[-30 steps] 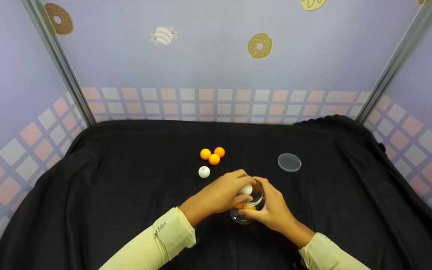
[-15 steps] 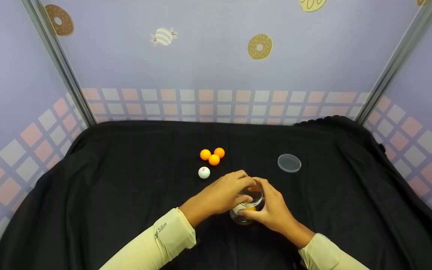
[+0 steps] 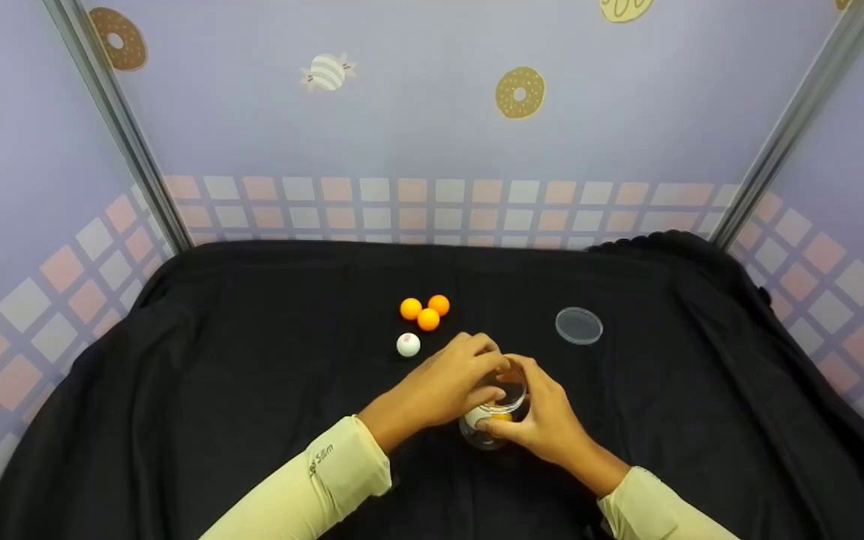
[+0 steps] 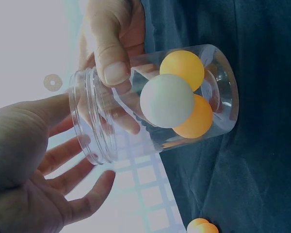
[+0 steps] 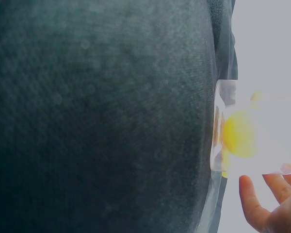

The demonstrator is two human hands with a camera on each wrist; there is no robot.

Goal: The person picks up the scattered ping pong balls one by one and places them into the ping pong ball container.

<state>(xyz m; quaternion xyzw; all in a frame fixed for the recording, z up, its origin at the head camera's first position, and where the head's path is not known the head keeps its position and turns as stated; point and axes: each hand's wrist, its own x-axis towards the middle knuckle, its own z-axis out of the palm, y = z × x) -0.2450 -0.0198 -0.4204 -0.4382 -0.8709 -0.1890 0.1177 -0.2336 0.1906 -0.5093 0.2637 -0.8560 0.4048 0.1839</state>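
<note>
In the head view my right hand (image 3: 546,416) grips a clear plastic jar (image 3: 486,441) near its mouth, fingers curled round the wall and thumb in front. My left hand (image 3: 448,384) is at the jar's mouth, fingertips over or just inside the rim. The left wrist view shows that left hand (image 4: 24,165) with its fingers spread loosely and no ball between them. Inside the jar lie a white ping-pong ball (image 4: 167,101) and orange ping-pong balls (image 4: 183,67). The right wrist view is washed out, with one orange ball (image 5: 240,134) showing through the jar wall.
Beyond the hands, three orange ping-pong balls (image 3: 428,319) sit close together on the black cloth (image 3: 267,390). A white ping-pong ball (image 3: 408,345) lies just in front of them. A clear round lid (image 3: 579,325) rests flat to the right. Patterned walls (image 3: 432,135) enclose the table.
The left hand's white ball has dropped into the jar, and its fingers have since lifted slightly at the mouth. The right hand keeps its grip; the loose balls and lid stay put.
</note>
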